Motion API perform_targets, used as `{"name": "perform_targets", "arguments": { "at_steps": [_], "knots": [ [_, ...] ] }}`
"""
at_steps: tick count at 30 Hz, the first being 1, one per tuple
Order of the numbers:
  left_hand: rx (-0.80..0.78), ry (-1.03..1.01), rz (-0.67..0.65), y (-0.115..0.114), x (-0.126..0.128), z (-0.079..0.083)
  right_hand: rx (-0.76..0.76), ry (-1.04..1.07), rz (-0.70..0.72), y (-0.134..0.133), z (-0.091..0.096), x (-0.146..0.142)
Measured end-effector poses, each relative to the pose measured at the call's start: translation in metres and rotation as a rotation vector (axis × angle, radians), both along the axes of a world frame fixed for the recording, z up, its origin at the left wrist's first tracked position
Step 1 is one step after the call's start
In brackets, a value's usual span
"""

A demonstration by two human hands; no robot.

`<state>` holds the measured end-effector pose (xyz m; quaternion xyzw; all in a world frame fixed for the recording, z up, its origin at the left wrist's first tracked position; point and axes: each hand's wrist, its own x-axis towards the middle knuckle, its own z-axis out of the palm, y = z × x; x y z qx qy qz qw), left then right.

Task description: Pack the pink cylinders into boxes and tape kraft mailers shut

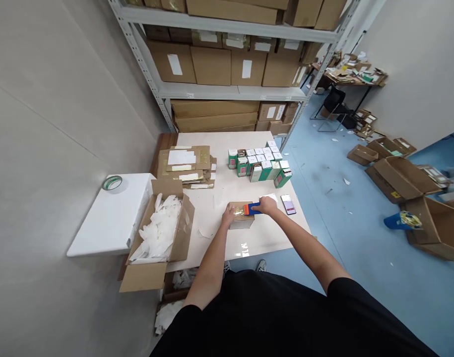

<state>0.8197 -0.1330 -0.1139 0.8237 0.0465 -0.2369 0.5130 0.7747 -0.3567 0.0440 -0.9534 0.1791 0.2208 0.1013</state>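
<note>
While the left hand (228, 215), fingers laid flat, pins a small cardboard box (242, 223) to the white table (212, 233), the right hand (267, 205) closes round a blue-and-orange tape dispenser (252, 208) (gold tape glints). Hard, uneven pressure could skid the box toward the dark-screened smartphone (288, 204) or the green-and-white cartons (260, 166) beyond.

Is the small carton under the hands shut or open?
Shut: the cardboard box has a closed top, shiny tape across it, under the left hand and a tape dispenser in the right hand.
</note>
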Motion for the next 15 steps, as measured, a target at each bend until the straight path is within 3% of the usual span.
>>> {"name": "perform_targets", "arguments": {
  "at_steps": [5, 8, 11, 15],
  "knots": [
    [-0.024, -0.011, -0.016, -0.003, -0.001, -0.001, -0.029, 0.011, -0.145, -0.069, -0.005, -0.031],
    [-0.031, -0.021, -0.021, -0.003, 0.000, -0.002, -0.027, 0.004, -0.165, -0.088, -0.011, -0.041],
    [-0.048, -0.012, -0.029, -0.003, 0.001, -0.001, -0.002, -0.018, -0.159, -0.086, -0.019, -0.040],
    [-0.027, 0.014, -0.022, -0.002, 0.002, 0.004, 0.029, 0.006, -0.168, -0.052, -0.036, -0.030]
  ]
}}
